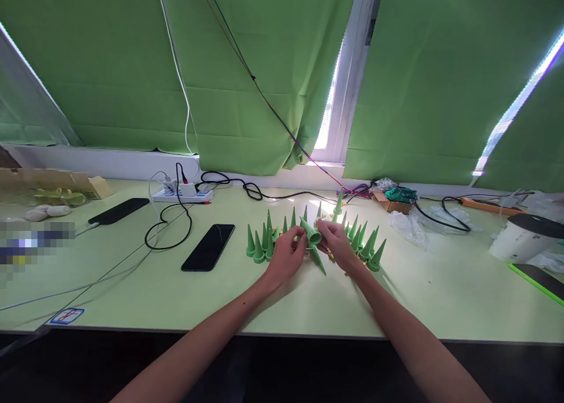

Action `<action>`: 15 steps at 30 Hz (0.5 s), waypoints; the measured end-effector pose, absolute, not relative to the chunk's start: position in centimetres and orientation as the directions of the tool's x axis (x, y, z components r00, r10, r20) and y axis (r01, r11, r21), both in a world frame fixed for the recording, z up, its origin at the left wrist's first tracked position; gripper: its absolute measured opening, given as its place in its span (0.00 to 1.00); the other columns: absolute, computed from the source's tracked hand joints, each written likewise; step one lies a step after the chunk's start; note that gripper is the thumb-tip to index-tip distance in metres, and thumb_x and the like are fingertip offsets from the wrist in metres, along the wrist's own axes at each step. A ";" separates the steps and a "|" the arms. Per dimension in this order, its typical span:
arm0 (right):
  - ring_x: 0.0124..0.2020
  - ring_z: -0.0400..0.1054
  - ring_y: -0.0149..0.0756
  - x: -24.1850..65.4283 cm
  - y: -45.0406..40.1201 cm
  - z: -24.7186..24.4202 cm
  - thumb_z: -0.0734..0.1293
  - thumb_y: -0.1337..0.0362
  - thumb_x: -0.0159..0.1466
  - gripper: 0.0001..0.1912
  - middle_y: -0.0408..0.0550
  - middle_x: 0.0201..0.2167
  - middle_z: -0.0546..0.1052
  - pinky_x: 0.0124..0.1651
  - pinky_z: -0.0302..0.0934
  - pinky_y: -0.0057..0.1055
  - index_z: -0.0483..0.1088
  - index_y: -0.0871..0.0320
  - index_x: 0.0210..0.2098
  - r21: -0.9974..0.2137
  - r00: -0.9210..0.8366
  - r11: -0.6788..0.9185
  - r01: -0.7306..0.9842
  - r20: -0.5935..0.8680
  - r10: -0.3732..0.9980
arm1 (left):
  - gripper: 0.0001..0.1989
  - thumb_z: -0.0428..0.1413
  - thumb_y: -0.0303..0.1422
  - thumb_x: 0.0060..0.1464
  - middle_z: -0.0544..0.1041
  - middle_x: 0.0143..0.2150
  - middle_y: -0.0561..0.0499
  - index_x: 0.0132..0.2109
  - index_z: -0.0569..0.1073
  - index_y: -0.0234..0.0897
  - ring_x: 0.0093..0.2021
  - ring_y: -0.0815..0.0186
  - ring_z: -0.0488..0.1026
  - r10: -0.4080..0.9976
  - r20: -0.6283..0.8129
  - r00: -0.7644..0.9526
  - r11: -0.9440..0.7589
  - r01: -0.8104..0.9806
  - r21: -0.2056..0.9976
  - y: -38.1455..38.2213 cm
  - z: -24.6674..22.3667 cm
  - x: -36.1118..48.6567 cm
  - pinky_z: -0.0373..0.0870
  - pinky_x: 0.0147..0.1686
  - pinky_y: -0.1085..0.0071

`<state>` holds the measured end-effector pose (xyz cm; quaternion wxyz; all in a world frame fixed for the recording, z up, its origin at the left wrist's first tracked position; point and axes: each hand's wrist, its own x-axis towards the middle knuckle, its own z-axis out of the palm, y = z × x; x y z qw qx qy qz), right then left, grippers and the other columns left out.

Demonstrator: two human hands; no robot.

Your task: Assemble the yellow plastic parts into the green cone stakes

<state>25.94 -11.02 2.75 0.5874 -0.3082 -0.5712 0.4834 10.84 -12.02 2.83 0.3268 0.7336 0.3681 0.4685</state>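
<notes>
Between my hands is a green cone [312, 234], tilted, its hollow round base turned toward me. My left hand [287, 251] is closed at the cone's left side, fingers bent. On the other side, my right hand [337, 242] has its fingers pinched at the cone's base rim; whether they hold a small part is hidden. A second green cone [318, 261] lies just below, pointing down to the right. Several green cones stand upright in a group on the left [259, 247] and on the right [369, 247], with small yellowish pieces among them.
A black phone [208, 248] lies left of the cones on the pale green table [154, 297]. Behind it are a power strip [183, 196] and looped black cables. At the right are a small cardboard box [392, 202], plastic bags and a white container [513, 238].
</notes>
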 end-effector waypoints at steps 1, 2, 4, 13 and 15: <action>0.13 0.43 0.22 25.9 -11.0 2.7 0.66 0.46 0.61 0.26 0.33 0.13 0.49 0.15 0.41 0.24 0.54 0.56 0.20 -0.915 -0.123 0.342 -0.215 0.372 0.920 | 0.12 0.47 0.39 0.62 0.69 0.27 0.55 0.35 0.66 0.37 0.22 0.73 0.62 0.854 0.427 0.296 -0.494 0.210 0.844 -12.0 2.9 10.8 0.59 0.23 0.75; 0.13 0.43 0.22 25.9 -11.0 2.7 0.65 0.46 0.62 0.26 0.33 0.13 0.50 0.15 0.41 0.24 0.54 0.56 0.20 -0.916 -0.126 0.341 -0.212 0.372 0.920 | 0.13 0.46 0.41 0.63 0.67 0.24 0.57 0.34 0.65 0.37 0.20 0.73 0.61 0.863 0.405 0.301 -0.469 0.182 0.864 -12.0 2.9 10.8 0.58 0.22 0.75; 0.13 0.44 0.22 25.9 -11.1 2.7 0.65 0.45 0.62 0.26 0.33 0.13 0.51 0.15 0.41 0.24 0.54 0.56 0.20 -0.918 -0.136 0.340 -0.204 0.370 0.919 | 0.16 0.45 0.43 0.63 0.63 0.19 0.58 0.32 0.63 0.38 0.18 0.73 0.60 0.878 0.363 0.313 -0.416 0.121 0.901 -11.9 2.8 10.8 0.57 0.20 0.75; 0.13 0.46 0.22 26.0 -11.1 2.7 0.65 0.45 0.62 0.26 0.33 0.14 0.52 0.15 0.42 0.24 0.54 0.56 0.20 -0.926 -0.170 0.339 -0.166 0.366 0.915 | 0.20 0.45 0.51 0.61 0.63 0.14 0.59 0.32 0.61 0.39 0.13 0.72 0.59 0.891 0.259 0.374 -0.281 0.004 0.960 -11.4 2.5 10.8 0.54 0.15 0.76; 0.13 0.46 0.22 25.9 -11.1 2.7 0.64 0.46 0.62 0.26 0.33 0.13 0.52 0.14 0.42 0.24 0.54 0.56 0.20 -0.924 -0.176 0.348 -0.160 0.374 0.911 | 0.21 0.46 0.52 0.61 0.62 0.13 0.59 0.32 0.60 0.39 0.13 0.72 0.60 0.894 0.255 0.369 -0.275 0.001 0.961 -11.3 2.4 10.9 0.53 0.15 0.76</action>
